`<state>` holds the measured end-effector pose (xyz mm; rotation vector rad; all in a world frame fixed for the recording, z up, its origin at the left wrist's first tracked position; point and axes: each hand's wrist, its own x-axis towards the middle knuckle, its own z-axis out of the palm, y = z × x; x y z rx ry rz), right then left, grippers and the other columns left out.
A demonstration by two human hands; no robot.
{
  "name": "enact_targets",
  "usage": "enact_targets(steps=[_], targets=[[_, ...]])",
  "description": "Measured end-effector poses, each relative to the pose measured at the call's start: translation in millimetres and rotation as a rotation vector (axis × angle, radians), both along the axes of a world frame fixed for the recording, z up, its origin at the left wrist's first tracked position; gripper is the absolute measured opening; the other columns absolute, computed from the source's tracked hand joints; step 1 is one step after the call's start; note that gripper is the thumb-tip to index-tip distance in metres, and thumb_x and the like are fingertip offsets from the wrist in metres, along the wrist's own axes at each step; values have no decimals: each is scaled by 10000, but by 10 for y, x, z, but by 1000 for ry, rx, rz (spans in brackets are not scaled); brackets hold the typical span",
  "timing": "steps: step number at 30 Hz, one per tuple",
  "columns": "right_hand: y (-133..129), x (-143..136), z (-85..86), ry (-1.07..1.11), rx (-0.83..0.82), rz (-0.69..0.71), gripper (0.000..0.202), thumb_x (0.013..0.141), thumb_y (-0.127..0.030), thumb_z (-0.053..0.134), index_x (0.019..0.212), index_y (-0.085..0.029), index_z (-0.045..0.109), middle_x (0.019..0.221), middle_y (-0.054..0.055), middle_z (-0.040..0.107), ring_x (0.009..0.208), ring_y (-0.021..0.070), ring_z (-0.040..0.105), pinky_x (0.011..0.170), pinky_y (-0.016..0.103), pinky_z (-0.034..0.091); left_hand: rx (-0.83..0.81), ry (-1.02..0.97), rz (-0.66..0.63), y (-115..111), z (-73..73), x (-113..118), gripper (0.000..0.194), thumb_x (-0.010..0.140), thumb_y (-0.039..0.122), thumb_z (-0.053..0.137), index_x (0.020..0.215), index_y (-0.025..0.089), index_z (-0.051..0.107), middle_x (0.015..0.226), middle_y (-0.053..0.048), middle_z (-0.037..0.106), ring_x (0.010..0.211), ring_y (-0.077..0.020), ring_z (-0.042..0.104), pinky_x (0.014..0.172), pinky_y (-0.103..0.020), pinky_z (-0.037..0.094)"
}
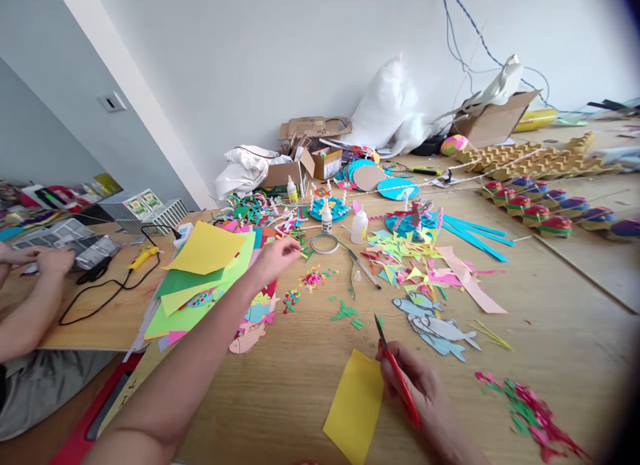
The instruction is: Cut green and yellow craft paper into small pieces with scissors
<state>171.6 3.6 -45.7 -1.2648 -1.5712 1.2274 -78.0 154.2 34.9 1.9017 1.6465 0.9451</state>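
Red-handled scissors (400,378) are in my right hand (417,385), blades pointing up and away. Beside that hand, a yellow paper piece (354,405) lies near the table's front edge. My left hand (283,255) reaches out over the table, its fingers pinched around a thin yellow strip (301,253). Just right of it lies a roll of tape (325,243). Small pink and yellow paper bits (313,278) and green bits (345,310) are scattered between my hands. Grey paper fish (440,328) lie right of the scissors.
Stacked coloured sheets (205,248) lie on the left. Glue bottles (359,226) stand mid-table, with paper scraps (415,251) to their right. Egg trays (535,159) sit back right. A person's hands (55,261) are at far left, near a glue gun (143,257).
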Motion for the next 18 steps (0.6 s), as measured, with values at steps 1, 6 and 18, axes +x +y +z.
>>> enact_targets(steps=[1, 6, 18], targets=[[5, -3, 3, 26, -5, -14, 293, 828, -432, 369, 697, -187, 463, 525, -49, 387, 485, 108, 403, 461, 217, 324, -89, 45, -129, -206, -7, 107, 117, 621, 219, 617, 729, 186, 648, 634, 28, 609, 610, -128, 557, 588, -218, 426], [56, 44, -7, -67, -59, -127, 177, 721, -373, 501, 734, -201, 466, 588, -29, 485, 529, 129, 472, 473, 222, 362, -297, 450, -660, -1141, -203, 462, 405, 690, 342, 585, 1075, 223, 543, 1020, -49, 590, 938, -207, 527, 779, -295, 406], [81, 60, -20, -690, 27, -58, 141, 681, -201, 467, 819, -197, 494, 644, 26, 617, 571, 178, 557, 495, 227, 304, -202, 482, -669, -1713, -657, 551, 653, 625, 424, 659, 1205, 231, 432, 1282, -103, 394, 1202, -269, 294, 1001, -424, 238]])
